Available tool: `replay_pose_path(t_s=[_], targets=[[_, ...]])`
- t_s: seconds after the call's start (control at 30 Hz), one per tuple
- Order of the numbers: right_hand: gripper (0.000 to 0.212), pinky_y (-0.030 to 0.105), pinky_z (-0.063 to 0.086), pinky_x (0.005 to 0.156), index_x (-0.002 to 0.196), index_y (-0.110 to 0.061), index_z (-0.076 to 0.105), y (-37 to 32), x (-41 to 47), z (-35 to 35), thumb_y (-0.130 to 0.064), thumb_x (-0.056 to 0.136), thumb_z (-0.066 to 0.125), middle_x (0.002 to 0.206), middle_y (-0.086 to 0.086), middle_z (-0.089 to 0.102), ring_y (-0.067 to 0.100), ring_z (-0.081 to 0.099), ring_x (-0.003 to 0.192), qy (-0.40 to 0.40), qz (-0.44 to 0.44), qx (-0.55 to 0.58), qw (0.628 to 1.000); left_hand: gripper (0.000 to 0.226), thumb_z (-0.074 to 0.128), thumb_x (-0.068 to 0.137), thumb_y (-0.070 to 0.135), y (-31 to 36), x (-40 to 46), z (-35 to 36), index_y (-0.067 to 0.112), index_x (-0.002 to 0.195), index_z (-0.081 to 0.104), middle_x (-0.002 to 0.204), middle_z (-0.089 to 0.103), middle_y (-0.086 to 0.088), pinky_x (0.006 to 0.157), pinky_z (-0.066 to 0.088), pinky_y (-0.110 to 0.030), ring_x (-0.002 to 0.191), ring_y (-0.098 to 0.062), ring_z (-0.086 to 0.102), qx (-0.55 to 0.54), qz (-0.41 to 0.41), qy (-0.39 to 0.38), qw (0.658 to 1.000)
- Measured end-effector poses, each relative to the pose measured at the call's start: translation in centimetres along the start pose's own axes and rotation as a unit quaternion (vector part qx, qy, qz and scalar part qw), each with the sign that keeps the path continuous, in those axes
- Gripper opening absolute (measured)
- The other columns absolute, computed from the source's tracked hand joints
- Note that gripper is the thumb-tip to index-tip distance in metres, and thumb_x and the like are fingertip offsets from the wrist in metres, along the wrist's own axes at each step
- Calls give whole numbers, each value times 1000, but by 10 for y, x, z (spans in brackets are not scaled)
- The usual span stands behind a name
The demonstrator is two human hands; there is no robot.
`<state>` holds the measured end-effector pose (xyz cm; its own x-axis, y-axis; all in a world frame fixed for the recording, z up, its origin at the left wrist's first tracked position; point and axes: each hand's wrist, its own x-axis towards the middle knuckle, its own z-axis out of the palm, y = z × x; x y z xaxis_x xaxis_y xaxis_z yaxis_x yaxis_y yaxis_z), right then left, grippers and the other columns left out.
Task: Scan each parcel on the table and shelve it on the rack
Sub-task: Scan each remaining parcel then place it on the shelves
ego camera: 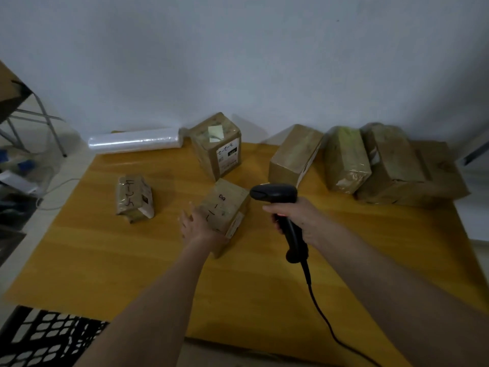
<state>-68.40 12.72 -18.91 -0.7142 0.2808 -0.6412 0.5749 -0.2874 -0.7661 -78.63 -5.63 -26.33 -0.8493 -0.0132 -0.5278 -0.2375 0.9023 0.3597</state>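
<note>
1. A yellow wooden table [105,260] fills most of the view, with a pale wall behind it.
2. The left hand [197,223] holds a small brown parcel [225,210] near the middle of the table. The fingers reach along the parcel's left side and the palm is against its near end. I cannot tell if the fingers curl round it.
3. This parcel has "1-1-8" written on top in black pen. One end looks a bit lifted, but I cannot tell for sure.
4. The right hand [296,218] grips the handle of a black barcode scanner [285,215]. The scanner's head points left, toward the held parcel, and sits just beside it.
5. A black cable [325,319] hangs from the scanner's handle and runs off the near edge.
6. To the left lies a taped parcel marked "4-2-5" [135,198], well apart from the hands.
7. Farther back stands a tall box with a white label [217,145].
8. On the far right, three more brown parcels sit in a row: one [293,154], then a second [345,160], then a big one [404,168] leaning at the end.
9. A roll of clear plastic wrap [136,140] lies at the far left edge of the table.
10. A black crate [45,337] with holes shows at the near left corner.
</note>
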Motion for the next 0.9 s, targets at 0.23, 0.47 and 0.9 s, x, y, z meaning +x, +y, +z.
replay_pose_path(t_s=[0.23,0.47,0.9], targets=[[19,25,49,46,90,-1,68,6,2,-15,-13,79,78,57,6,64,16,60,48,31,16,8,999,126,91,52,51,4,-3,5,2,144,19,145,29,-15,114,24,-36,138,-30,26,57,-14,12,998],[13,24,50,47,87,-8,71,-2,-21,-40,-14,78,79,57,3,66,13,61,48,19,-41,-42,998,65,90,62,23,15,-22,-15,9,116,56,102,63,-7,63,52,-26,86,-19,60,-181,21,-188,965],[24,21,51,52,102,-20,64,-19,-106,-110,-11,83,75,56,-2,62,8,60,49,-32,-222,-223,949,48,81,72,17,99,-79,-78,14,112,55,112,60,-7,94,44,-42,107,-27,54,-167,152,-225,948]])
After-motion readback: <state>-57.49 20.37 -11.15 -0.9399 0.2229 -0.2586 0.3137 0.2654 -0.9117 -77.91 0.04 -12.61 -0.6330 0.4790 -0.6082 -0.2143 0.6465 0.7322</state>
